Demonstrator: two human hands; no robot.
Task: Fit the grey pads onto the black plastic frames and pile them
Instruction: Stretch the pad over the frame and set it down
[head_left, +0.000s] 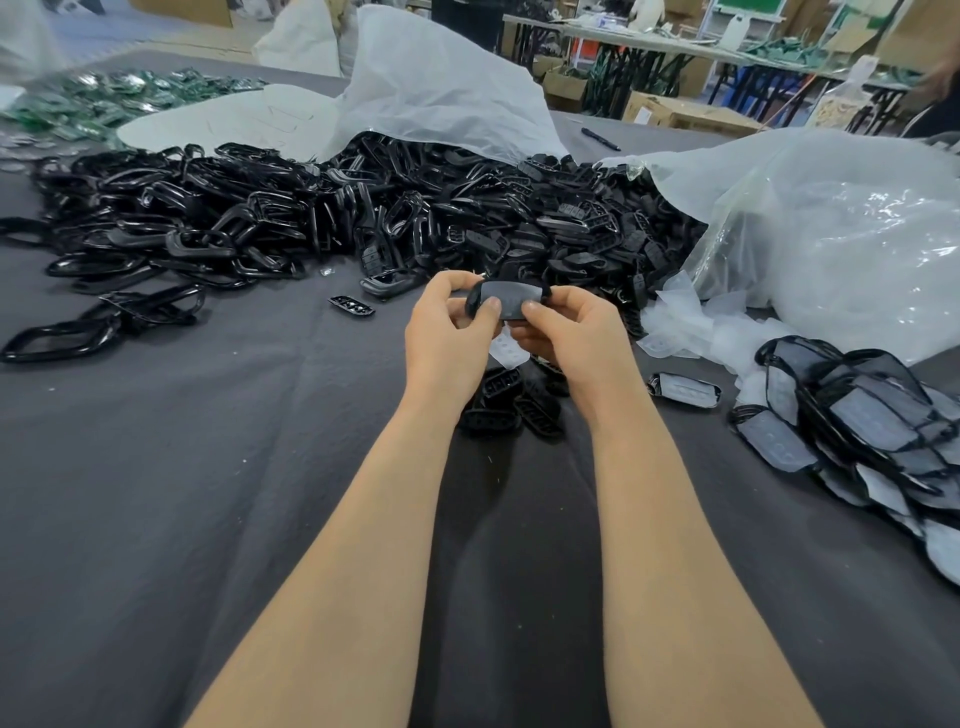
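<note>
Both hands hold one black plastic frame with a grey pad (506, 300) on it, above the middle of the table. My left hand (449, 332) pinches its left end, thumb on the pad. My right hand (569, 338) pinches its right end, thumb pressing the pad's lower edge. A loose translucent pad (508, 352) shows just below, between the hands; whether a finger holds it I cannot tell. A pile of fitted frames (872, 436) lies at the right, with a single fitted one (684, 389) apart from it. A few small black frames (511, 408) lie under my wrists.
A big heap of black frames and rings (332, 213) spreads across the back of the dark cloth table (182, 493). Clear plastic bags (841, 244) and loose translucent pads (696, 327) sit at the right. One small frame (352, 305) lies alone at centre left. A pen (600, 139) lies far back.
</note>
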